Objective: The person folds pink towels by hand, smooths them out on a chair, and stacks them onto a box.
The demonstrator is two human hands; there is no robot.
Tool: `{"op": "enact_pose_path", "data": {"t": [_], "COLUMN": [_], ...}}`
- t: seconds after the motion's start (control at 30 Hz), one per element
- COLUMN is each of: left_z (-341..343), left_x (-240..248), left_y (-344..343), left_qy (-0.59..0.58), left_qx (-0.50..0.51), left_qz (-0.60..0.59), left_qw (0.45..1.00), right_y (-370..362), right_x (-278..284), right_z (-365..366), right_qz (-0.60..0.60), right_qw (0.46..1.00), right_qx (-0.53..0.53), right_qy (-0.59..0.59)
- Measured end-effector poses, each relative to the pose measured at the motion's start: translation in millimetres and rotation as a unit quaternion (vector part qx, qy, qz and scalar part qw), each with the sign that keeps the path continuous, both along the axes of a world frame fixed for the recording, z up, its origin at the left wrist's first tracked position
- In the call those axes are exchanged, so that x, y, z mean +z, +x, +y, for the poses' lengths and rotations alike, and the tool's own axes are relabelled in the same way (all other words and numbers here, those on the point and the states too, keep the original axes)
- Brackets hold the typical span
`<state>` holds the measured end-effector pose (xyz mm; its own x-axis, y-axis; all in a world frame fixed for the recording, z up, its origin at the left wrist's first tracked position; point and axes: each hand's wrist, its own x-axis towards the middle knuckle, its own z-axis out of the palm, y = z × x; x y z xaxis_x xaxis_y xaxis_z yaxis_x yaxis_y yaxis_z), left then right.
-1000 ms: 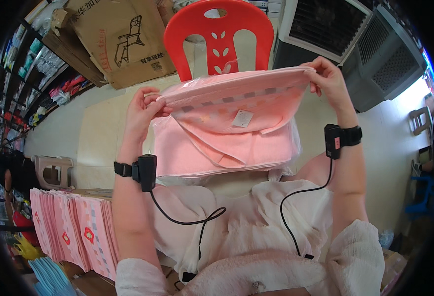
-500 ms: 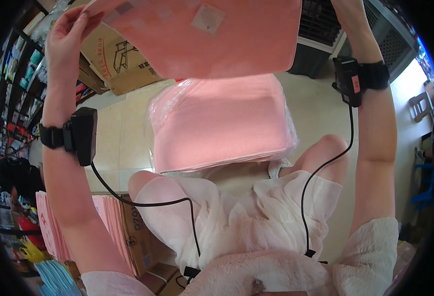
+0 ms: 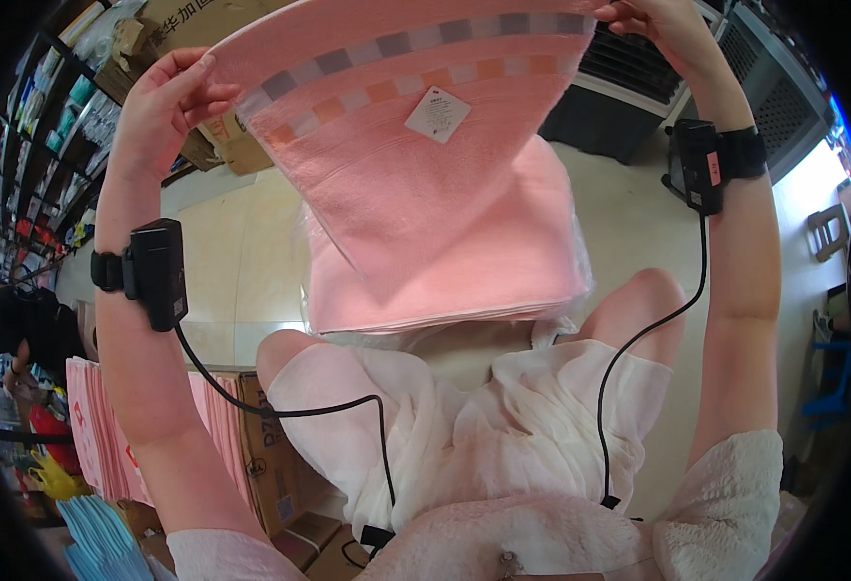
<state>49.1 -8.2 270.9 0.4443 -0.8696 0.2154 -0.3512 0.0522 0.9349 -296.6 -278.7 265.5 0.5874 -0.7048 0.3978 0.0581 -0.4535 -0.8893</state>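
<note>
A pink towel (image 3: 416, 165) hangs spread out in the air in front of the person, held up by its top edge, with a band of grey and orange squares running along that edge and a white paper tag (image 3: 437, 114) fixed just below the band. The left hand (image 3: 169, 102) grips the towel's left upper corner, thumb and fingers pinched together on the cloth; the right hand (image 3: 663, 24) holds the right upper corner at the top rim of the view, its fingers closed on the edge, though part of the hand is cut off by the frame. Behind and below the hanging towel lies a stack of folded pink towels (image 3: 474, 281) in clear wrap, resting beyond the person's knees. Each wrist carries a black strapped device, the left wrist unit (image 3: 154, 271) and the right wrist unit (image 3: 701, 165), both trailing black cables (image 3: 280, 412) down toward the lap. To the lower left stand a row of packed pink towels (image 3: 106, 426) and a brown cardboard box (image 3: 271, 455). More cardboard boxes (image 3: 222, 145) sit on the pale floor at the upper left, and a dark grilled appliance (image 3: 629, 87) stands at the upper right.
</note>
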Motion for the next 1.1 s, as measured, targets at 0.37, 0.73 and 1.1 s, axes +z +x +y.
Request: {"op": "enact_pose_path", "data": {"t": [0.37, 0.73, 1.1], "left_z": [-37.8, 48.3, 92.7], "left_x": [-12.1, -115.0, -203.9], "left_y": [-6.8, -50.2, -94.8], "left_qy": [-0.123, 0.041, 0.386], "left_qx": [-0.032, -0.008, -0.109], "left_qz": [-0.024, -0.004, 0.177], "left_qw": [0.992, 0.999, 0.899], "right_y": [20.4, -59.0, -79.5], "right_x": [-22.3, -101.1, -179.1], "right_z": [-28.4, 42.0, 87.5], "right_qz": [-0.102, 0.162, 0.458], "right_qw": [0.995, 0.974, 0.780], "right_qx": [-0.003, 0.135, 0.336], "right_qy": [-0.002, 0.082, 0.265]}}
